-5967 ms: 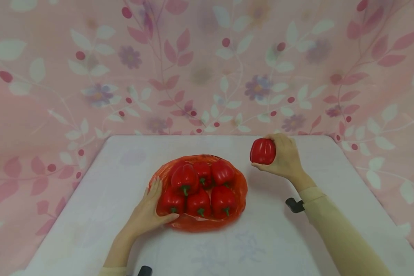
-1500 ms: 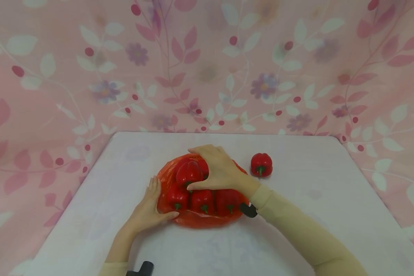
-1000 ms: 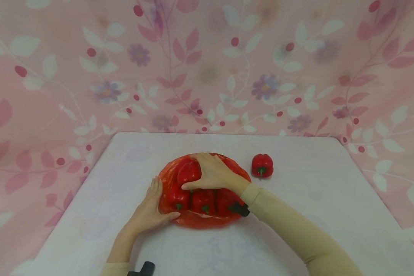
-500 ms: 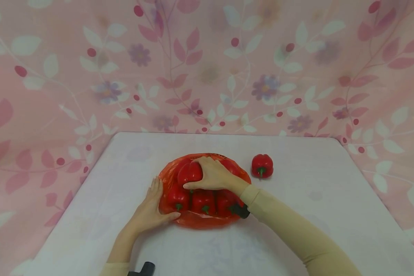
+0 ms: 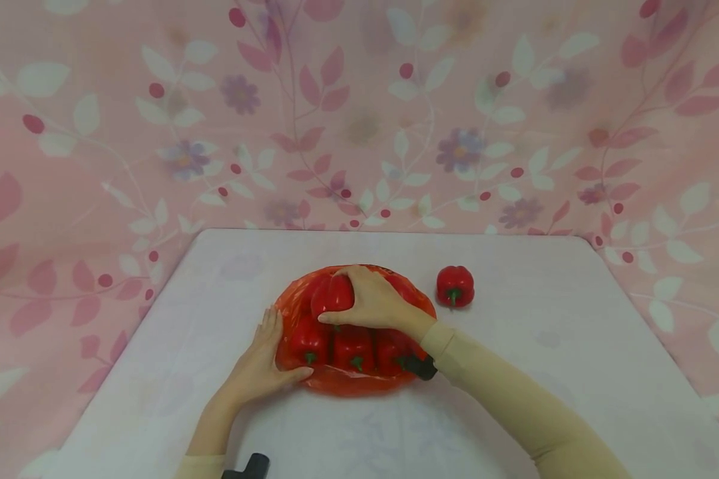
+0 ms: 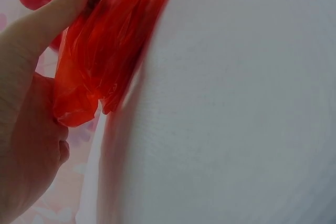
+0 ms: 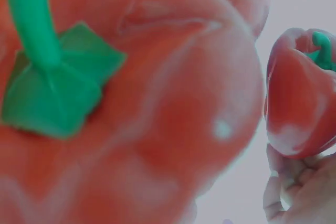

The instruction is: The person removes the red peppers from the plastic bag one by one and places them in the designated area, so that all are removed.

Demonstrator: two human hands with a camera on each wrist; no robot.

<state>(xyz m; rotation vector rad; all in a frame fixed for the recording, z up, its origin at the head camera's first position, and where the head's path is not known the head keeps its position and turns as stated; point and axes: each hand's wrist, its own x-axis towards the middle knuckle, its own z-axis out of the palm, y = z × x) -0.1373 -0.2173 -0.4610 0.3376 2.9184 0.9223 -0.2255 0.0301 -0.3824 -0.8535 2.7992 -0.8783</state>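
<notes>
On the white table point(image 5: 605, 346), an orange bag point(image 5: 347, 387) holds red peppers point(image 5: 352, 347). The left hand point(image 5: 263, 366), spread wide, should brace its left edge; the right hand point(image 5: 374, 299) grips the top pepper point(image 5: 331, 296), best lifted straight up, sparing its neighbours. The right hand partly covers far peppers; its far fingertips are hidden.

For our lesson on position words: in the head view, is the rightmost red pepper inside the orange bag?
No, the rightmost red pepper sits on the white table, apart from the orange bag.
</notes>
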